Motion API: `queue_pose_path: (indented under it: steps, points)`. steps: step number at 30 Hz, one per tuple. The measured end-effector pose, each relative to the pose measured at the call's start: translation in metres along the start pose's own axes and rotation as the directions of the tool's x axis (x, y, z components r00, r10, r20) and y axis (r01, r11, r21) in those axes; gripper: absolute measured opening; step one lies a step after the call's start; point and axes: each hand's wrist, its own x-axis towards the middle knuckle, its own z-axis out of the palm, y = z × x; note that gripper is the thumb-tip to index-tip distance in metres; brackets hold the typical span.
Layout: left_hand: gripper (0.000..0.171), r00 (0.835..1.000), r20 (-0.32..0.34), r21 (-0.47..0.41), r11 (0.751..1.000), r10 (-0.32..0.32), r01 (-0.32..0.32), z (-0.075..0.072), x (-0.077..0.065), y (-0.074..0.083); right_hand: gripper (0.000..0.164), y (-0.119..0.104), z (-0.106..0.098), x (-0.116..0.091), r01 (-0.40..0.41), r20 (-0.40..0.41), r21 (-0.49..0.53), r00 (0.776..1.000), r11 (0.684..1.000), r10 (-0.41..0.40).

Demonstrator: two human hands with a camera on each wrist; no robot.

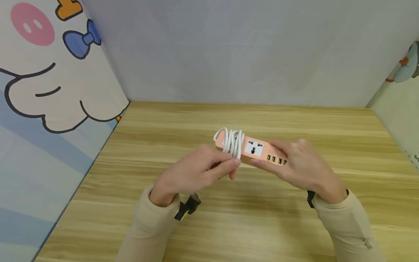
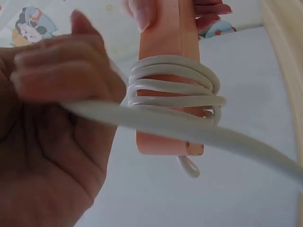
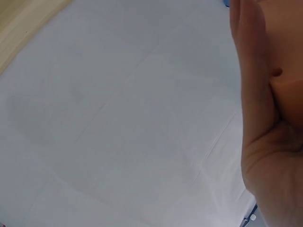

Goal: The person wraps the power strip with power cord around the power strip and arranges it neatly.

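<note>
A peach-coloured power strip (image 1: pixel 246 159) with a white socket and several green USB ports is held above the table. Its white cord (image 1: pixel 233 142) is wound several times round the left end, with a small loop sticking out past that end. My right hand (image 1: pixel 302 165) grips the strip's right end, thumb along the near side. With curled fingers my left hand (image 1: pixel 196 169) holds the running part of the cord beside the coils. In the left wrist view that cord (image 2: pixel 189 131) crosses in front of the strip (image 2: pixel 165 38). The plug is not visible.
Below the hands lies a wood-grain table (image 1: pixel 248 233). A grey-white wall panel (image 1: pixel 242 54) rises behind it, and a cartoon-printed panel (image 1: pixel 65 80) stands along the left. Both wrists wear black straps; a black fitting (image 1: pixel 188 207) sticks out at the left one.
</note>
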Motion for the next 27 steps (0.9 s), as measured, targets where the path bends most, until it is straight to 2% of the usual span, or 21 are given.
queue_pose_path:
  steps: [3,5,9,12,17,23,27]
  points:
    - [0.03,0.994,0.103,0.02,1.0,0.022,-0.024,0.0,0.0,0.0,0.028,0.001,0.001,0.0,0.001,-0.043,0.002,0.999,1.0,-0.001]
    - [0.027,0.989,0.145,0.01,0.999,0.039,-0.041,0.0,0.0,0.0,0.028,0.001,0.001,0.001,0.003,-0.078,0.01,0.997,1.0,-0.002]
    - [0.024,0.977,0.196,-0.073,0.995,0.082,-0.069,-0.001,0.002,-0.005,0.026,0.003,0.0,0.001,0.009,-0.149,0.029,0.989,1.0,-0.005]
    - [0.022,0.972,0.216,-0.123,0.99,0.09,-0.064,-0.002,0.002,-0.007,0.026,0.004,0.0,0.001,0.024,-0.184,0.029,0.983,0.999,-0.018]
    - [0.025,0.966,0.241,-0.147,0.988,0.09,-0.055,-0.002,0.002,-0.008,0.027,0.005,0.001,0.001,0.056,-0.232,0.061,0.972,0.997,-0.041]
    - [0.03,0.949,0.307,-0.212,0.977,0.069,-0.003,0.003,0.005,-0.013,0.034,0.005,-0.004,-0.002,0.098,-0.326,0.16,0.945,0.982,-0.041]
    - [0.032,0.952,0.306,-0.253,0.965,0.017,0.064,0.005,0.009,-0.017,0.035,0.006,-0.007,-0.004,0.147,-0.367,0.198,0.928,0.969,-0.065]
